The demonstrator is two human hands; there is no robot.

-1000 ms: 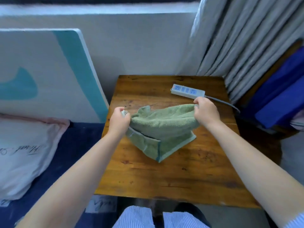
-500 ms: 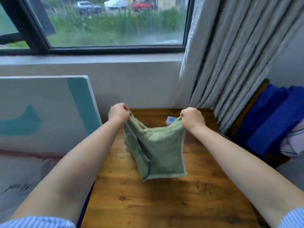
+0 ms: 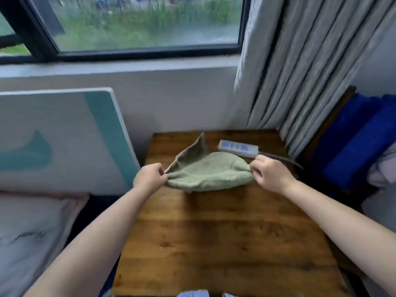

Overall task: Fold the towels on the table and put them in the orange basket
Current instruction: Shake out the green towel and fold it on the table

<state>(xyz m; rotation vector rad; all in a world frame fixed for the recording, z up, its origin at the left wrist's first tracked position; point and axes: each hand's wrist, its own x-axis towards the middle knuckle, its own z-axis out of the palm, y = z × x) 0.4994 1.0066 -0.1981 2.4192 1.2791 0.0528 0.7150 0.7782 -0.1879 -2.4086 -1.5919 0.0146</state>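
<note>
A wooden counter (image 3: 225, 243) fills the lower middle of the frame, and above its far half a green towel (image 3: 205, 172) is held stretched between two hands. The grip of the left hand (image 3: 150, 176), left of centre, is closed narrowly on the towel's left end, the cloth being pinched between thumb and curled fingers. The grip of the right hand (image 3: 272, 173), right of centre, is likewise closed tight, the towel's right end being bunched inside the curled fingers.

The towel is seen as a pale green terry cloth, doubled over into a long, rounded shape, sagging slightly in the middle. One loose corner is raised to a point above the left hand, toward the back of the counter. Whether the underside of the towel touches the counter cannot be told; a shadow is cast just beneath it.

No basket is shown in this view.

A white power strip (image 3: 237, 147) is laid on the far right part of the counter, just behind the towel, with its cable led off to the right. A grey curtain (image 3: 300, 71) hangs in the upper right, a window (image 3: 137, 24) spans the upper left, a white and teal board (image 3: 64, 138) is leaned at the left, and blue cloth (image 3: 353, 142) is piled at the right edge.
</note>
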